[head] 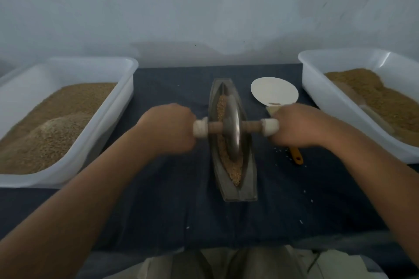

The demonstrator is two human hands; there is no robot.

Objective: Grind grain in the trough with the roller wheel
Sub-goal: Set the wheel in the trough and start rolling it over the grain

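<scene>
1. Metal-disc roller wheel point(233, 124) upright in boat-shaped trough point(240, 195), centre of dark cloth point(170, 210).
2. Left hand point(167, 128), right hand point(299, 128) clench axle ends.
3. Coarse grain point(234, 172) lines trough; cloth bare toward near edge.

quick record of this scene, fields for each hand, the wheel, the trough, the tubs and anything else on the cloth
left hand: grips the wheel by its left handle
right hand: grips the right handle
wheel: upright in the trough, near its middle
trough: lengthwise on the cloth, grain inside
tubs: left tub and right tub, both holding brown grain
scoop: right of trough, partly behind right hand
cloth: dark blue, few stray grains
</scene>
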